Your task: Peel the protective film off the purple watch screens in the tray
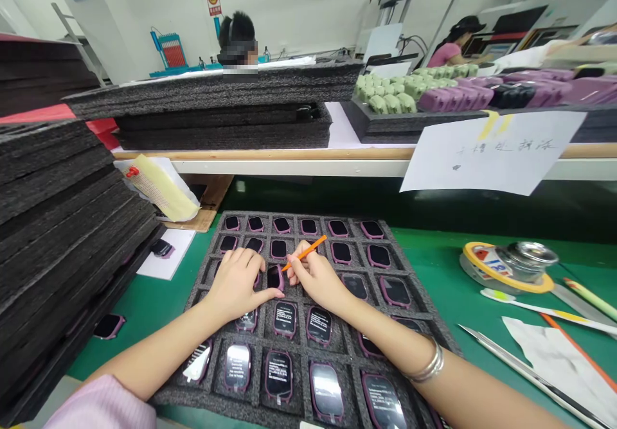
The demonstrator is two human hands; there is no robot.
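A dark grey foam tray [308, 352] holds rows of purple-framed smartwatch bodies, some screens black and some showing white text. At the tray's middle, my left hand [236, 281] has its thumb and fingers about the edges of one smartwatch [275, 278], which is slightly tilted in its slot. An orange stick [308, 253] is pinched in my right hand [315, 278]. Its tip points down to the left, at that watch's upper right edge. My forearms cover parts of the tray's left and right slots.
Stacked black foam trays [62, 223] rise at the left. Two loose watches lie near them, one on white paper [166, 259]. On the right are a tape roll [506, 268], a toothbrush [544, 307] and tweezers [525, 365]. Behind, a shelf [289, 162] carries more trays; two people sit beyond.
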